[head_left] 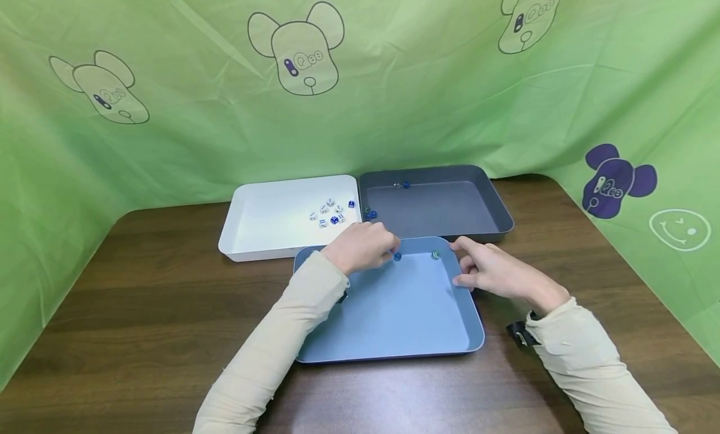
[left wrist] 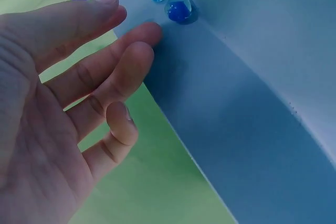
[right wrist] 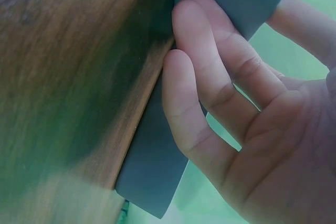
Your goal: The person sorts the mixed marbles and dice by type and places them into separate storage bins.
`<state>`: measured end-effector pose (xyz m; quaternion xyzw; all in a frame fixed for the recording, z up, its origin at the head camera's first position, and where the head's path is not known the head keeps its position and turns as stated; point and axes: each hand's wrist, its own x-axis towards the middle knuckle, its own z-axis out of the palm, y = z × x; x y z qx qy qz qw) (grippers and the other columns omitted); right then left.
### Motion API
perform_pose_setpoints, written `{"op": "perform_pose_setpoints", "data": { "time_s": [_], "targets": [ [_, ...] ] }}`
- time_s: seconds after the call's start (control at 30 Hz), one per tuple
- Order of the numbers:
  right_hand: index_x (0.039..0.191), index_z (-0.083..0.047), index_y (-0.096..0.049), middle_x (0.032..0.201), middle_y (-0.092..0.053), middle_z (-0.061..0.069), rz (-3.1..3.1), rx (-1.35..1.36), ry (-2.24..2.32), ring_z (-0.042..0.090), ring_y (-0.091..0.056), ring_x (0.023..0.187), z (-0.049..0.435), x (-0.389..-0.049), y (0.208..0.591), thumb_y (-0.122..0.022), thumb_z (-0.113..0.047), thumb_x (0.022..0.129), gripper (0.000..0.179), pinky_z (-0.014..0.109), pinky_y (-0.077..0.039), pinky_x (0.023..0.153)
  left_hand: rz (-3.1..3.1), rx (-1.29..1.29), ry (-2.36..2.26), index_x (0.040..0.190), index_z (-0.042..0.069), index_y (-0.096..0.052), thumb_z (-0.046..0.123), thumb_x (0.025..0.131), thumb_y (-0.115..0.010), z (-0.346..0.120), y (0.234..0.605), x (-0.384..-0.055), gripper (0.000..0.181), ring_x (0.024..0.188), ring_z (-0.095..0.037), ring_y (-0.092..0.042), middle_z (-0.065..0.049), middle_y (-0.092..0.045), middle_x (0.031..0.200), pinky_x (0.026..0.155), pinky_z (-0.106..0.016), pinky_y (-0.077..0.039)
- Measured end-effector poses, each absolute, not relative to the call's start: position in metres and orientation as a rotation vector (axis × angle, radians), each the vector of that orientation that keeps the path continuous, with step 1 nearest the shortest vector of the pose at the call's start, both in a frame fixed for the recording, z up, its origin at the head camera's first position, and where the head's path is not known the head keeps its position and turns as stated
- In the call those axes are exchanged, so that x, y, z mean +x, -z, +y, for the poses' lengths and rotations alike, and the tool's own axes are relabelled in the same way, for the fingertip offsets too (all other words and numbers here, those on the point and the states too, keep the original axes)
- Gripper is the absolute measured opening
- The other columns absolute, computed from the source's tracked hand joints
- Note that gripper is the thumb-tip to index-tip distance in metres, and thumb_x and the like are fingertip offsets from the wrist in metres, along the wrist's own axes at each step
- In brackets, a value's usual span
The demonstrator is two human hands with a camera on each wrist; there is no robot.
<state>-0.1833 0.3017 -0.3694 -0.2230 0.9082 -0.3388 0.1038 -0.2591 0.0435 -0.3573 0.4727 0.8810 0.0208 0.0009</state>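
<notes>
Inside the light blue tray, near its far wall, my left hand hovers close to a blue marble. A greenish clear marble sits farther right along that wall. In the left wrist view the left hand's fingers are loosely bent with nothing between them, and a dark blue marble lies just beyond the fingertips. My right hand grips the tray's right wall near the far corner. In the right wrist view its fingers press the wall's outer side, while the thumb's tip is hidden behind the wall.
A white tray behind on the left holds several white dice and a couple of blue dice. Beside it, a dark grey tray contains several marbles. The wooden table ends at a green curtain.
</notes>
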Motion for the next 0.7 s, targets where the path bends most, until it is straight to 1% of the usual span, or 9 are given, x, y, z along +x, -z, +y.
{"op": "perform_pose_setpoints", "data": {
  "time_s": [0.2, 0.4, 0.6, 0.7],
  "targets": [
    [0.129, 0.014, -0.043, 0.074, -0.066, -0.006, 2.674, -0.645, 0.998, 0.01, -0.056, 0.067, 0.3018, -0.1827, 0.3691, -0.072, 0.0, 0.089, 0.051, 0.027, -0.046, 0.065, 2.754, 1.465, -0.052, 0.101, 0.013, -0.08, 0.008, 0.097, -0.067, 0.0449, 0.3579, -0.2576, 0.014, 0.071, -0.013, -0.065, 0.001, -0.076, 0.094, 0.065, -0.028, -0.054],
    [0.129, 0.014, -0.043, 0.073, -0.064, -0.006, 2.666, -0.652, 0.998, 0.009, -0.055, 0.067, 0.3016, -0.1826, 0.3686, -0.072, -0.001, 0.09, 0.051, 0.027, -0.046, 0.066, 2.748, 1.462, -0.028, 0.106, 0.013, -0.08, 0.011, 0.097, -0.069, 0.0457, 0.3589, -0.2556, 0.015, 0.078, -0.012, -0.07, 0.0, -0.077, 0.1, 0.068, -0.026, -0.056],
    [0.129, 0.014, -0.043, 0.073, -0.064, -0.006, 2.668, -0.653, 0.998, 0.009, -0.055, 0.067, 0.302, -0.1824, 0.3683, -0.072, -0.001, 0.09, 0.051, 0.027, -0.045, 0.066, 2.747, 1.472, -0.023, 0.104, 0.012, -0.081, 0.011, 0.097, -0.069, 0.0464, 0.3599, -0.2554, 0.013, 0.072, -0.01, -0.067, 0.0, -0.077, 0.097, 0.066, -0.024, -0.055],
    [0.13, 0.014, -0.043, 0.073, -0.064, -0.006, 2.667, -0.648, 1.0, 0.009, -0.055, 0.068, 0.3022, -0.1823, 0.3683, -0.072, -0.001, 0.09, 0.051, 0.027, -0.045, 0.066, 2.751, 1.484, -0.012, 0.104, 0.013, -0.081, 0.009, 0.096, -0.07, 0.0466, 0.3607, -0.2552, 0.014, 0.073, -0.011, -0.068, 0.0, -0.077, 0.098, 0.066, -0.024, -0.055]
  ]
}}
